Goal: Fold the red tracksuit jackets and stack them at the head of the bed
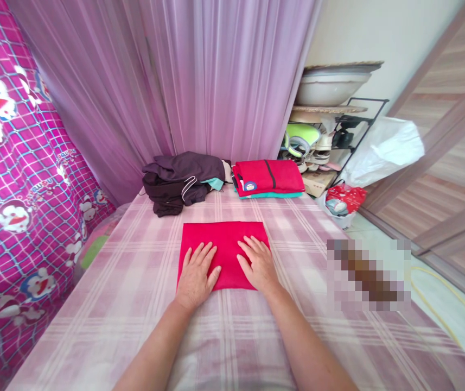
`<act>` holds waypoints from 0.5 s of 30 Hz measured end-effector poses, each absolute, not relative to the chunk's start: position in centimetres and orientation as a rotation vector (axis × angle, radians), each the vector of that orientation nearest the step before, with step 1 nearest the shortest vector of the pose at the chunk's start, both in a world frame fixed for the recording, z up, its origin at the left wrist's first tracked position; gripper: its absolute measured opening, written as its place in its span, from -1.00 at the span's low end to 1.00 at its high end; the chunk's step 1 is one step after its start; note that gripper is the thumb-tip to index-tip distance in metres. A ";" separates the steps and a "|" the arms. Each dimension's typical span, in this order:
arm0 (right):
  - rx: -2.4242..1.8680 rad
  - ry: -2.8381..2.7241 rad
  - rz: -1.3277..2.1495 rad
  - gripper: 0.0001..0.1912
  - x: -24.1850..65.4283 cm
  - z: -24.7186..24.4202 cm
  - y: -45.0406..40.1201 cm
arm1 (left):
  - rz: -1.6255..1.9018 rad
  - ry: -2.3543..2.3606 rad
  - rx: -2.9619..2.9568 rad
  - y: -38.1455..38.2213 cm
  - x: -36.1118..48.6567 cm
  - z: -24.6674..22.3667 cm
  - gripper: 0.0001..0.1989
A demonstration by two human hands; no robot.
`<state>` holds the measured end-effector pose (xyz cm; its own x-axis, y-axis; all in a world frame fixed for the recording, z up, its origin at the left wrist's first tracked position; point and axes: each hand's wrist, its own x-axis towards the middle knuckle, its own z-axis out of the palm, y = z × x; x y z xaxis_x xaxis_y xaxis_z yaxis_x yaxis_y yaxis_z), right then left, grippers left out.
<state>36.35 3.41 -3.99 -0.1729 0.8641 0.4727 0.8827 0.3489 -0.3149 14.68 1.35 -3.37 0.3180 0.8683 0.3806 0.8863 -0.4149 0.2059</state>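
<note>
A red garment (226, 239), folded into a neat rectangle, lies flat on the plaid bedsheet (134, 320). My left hand (198, 274) rests palm down on its left part, fingers spread and pointing away from me. On the right part lies my right hand (258, 264), also flat with its fingers apart. Neither hand grips anything. Beyond the garment, to the right, sits a stack of folded clothes (285, 176), red on top and teal underneath. A loose heap of dark clothes (187, 174) lies beside that stack on the left.
Purple curtains (216, 76) hang behind the bed's far edge. At the right stand a shoe rack (354, 130) with basins (333, 87) above it and a white plastic bag (387, 149). A bright pink patterned cloth (40, 217) hangs on the left. A blurred-out patch covers the bed's right edge.
</note>
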 end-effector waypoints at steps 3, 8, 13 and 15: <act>-1.505 -2.031 -0.044 -0.58 36.4 -4.0 3.4 | -0.682 -1.681 -2.518 1.3 14.7 -3.3 -0.48; -1.505 -2.031 -0.046 -0.59 36.3 -3.9 3.3 | -0.683 -1.686 -2.516 1.2 14.7 -3.2 -0.49; -1.503 -2.030 -0.051 -0.59 36.4 -3.9 3.3 | -0.684 -1.682 -2.520 1.2 14.7 -3.2 -0.49; -1.496 -2.027 -0.056 -0.59 36.4 -4.0 3.4 | -0.689 -1.674 -2.522 1.2 14.7 -3.2 -0.49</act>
